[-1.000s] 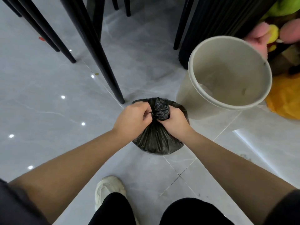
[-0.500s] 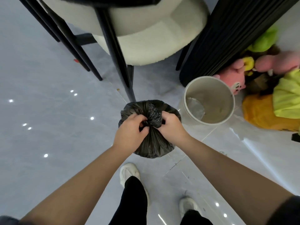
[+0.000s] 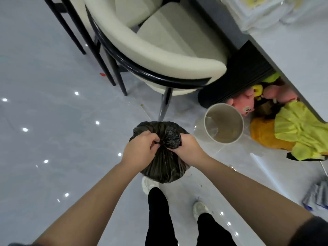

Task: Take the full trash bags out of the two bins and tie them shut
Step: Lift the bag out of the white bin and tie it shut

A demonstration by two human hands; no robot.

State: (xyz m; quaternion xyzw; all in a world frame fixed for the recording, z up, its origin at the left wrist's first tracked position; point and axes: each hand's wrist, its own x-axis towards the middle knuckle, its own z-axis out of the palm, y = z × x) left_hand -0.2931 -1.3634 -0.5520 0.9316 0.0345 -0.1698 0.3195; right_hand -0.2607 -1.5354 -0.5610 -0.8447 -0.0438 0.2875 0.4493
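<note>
Black bag (image 3: pixel 162 167) held above the floor (image 3: pixel 53 139), in front of the chair (image 3: pixel 159 50); neck gathered to a knot between both hands. Left hand (image 3: pixel 139 150) and right hand (image 3: pixel 188 148) each closed on the bag's neck, one on either side of the knot. Bin (image 3: pixel 224 123) stands without a bag to the right, apart from it, beside plush toys (image 3: pixel 248 103).

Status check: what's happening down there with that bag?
Left hand, right hand gripping black trash bag at knot. Bin empty. Nothing in the way.
</note>
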